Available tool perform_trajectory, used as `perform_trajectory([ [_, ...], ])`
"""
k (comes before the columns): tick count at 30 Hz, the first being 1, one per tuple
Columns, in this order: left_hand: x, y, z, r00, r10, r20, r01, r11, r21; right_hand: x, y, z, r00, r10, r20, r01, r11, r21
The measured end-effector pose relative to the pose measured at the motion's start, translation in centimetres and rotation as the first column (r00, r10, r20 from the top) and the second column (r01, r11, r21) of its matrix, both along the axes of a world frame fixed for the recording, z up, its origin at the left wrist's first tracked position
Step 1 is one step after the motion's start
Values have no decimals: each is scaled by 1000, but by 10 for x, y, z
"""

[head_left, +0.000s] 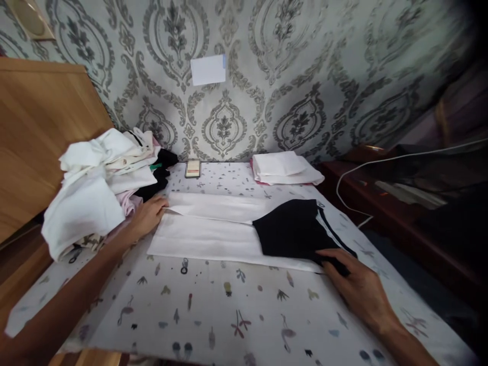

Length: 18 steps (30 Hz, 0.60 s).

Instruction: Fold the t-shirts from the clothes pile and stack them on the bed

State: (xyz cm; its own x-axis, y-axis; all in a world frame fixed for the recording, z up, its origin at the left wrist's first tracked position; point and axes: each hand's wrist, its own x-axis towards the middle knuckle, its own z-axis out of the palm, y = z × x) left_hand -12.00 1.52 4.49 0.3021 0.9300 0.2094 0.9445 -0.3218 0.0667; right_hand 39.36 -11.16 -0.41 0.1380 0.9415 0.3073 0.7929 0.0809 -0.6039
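A white garment with a black section lies flat across the patterned cloth. My left hand is at its left end, with the fingers closed on the white edge near the upper corner. At the other end, my right hand pinches the lower right corner, where the black fabric meets the white edge. The black part widens toward a light-striped band on the right. A fold line runs lengthwise through the white part.
A loose heap of clothes rises at the left beside a wooden panel. Toward the wall lie a small framed card and folded white cloth. A white cable hangs at the right.
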Motion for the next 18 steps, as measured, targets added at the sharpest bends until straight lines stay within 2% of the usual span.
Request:
perform_trajectory([
  [3,-4,-4,0,995,-81,60,85,995,-61,0,-1,-2,999,-3,-38,3,1000,2],
  [6,-10,-10,0,990,-124,71,131,986,-104,1,-5,4,997,63,-42,-62,998,5],
  [8,-16,-10,-2,991,-118,68,124,989,-78,4,-4,13,995,91,-30,-90,995,30],
  [10,-18,-4,-6,990,-120,76,120,993,6,8,5,25,999,28,-26,-27,999,22],
  [13,-6,7,-14,978,-195,75,188,978,94,18,39,43,981,-192,40,194,980,-50],
  [15,12,8,-18,973,-219,73,208,969,137,24,69,50,961,-260,98,274,944,-183],
  [18,40,0,-26,971,-238,33,229,959,169,28,114,53,943,-312,118,333,907,-258],
])
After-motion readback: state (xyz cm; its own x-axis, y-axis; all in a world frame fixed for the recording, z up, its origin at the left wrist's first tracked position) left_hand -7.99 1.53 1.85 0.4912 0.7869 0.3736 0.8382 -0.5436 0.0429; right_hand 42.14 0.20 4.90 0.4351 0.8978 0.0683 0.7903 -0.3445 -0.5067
